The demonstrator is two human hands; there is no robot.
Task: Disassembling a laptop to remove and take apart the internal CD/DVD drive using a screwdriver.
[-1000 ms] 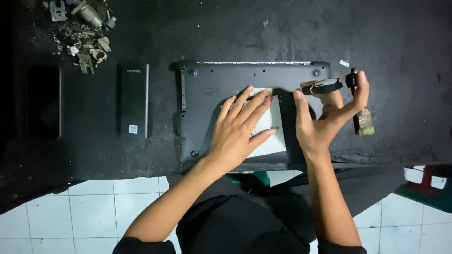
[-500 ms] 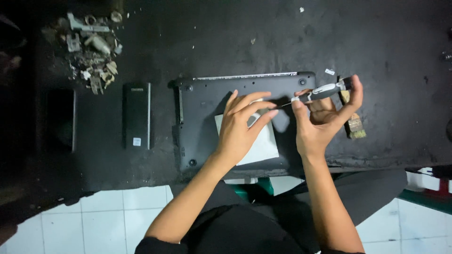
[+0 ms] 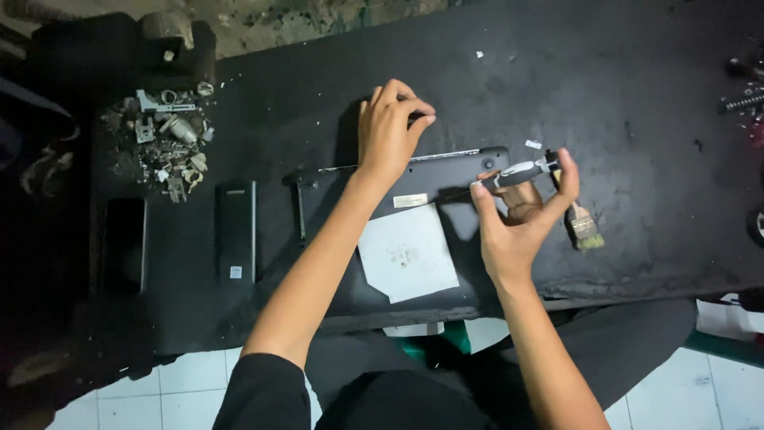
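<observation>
Nearest the wearer, white floor tiles point(image 3: 143, 398) and dark-clad legs are seen below the front edge of a black worktable point(image 3: 652, 95). A laptop base point(image 3: 334, 239), underside up, lies close to that front edge, long axis left-right, far edge approx. parallel to the table edge. A pale square sheet point(image 3: 407, 253) is seen on its middle, w/ a small label just beyond.

The right hand point(image 3: 517, 231) is held over the base's right end, fingers closed around a screwdriver point(image 3: 509, 175); grey-black handle to the right, thin shaft pointed left, near level, tip over the base's far-right part. A small paintbrush point(image 3: 579, 216) lies just right of the hand, bristles toward the wearer.

The left hand point(image 3: 390, 127) is reached across the base to its far edge, fingers curled, tips pinched together on the table just past that edge; what is pinched can't be told.

Left of the base, a dark slim battery pack point(image 3: 237, 231) and a black phone-like slab point(image 3: 126, 245) lie w/ long axes near-far. Farther left, a pile of small metal parts point(image 3: 167, 143) is seen. Far right half of the table is mostly bare; a few dark bits are at the right edge.
</observation>
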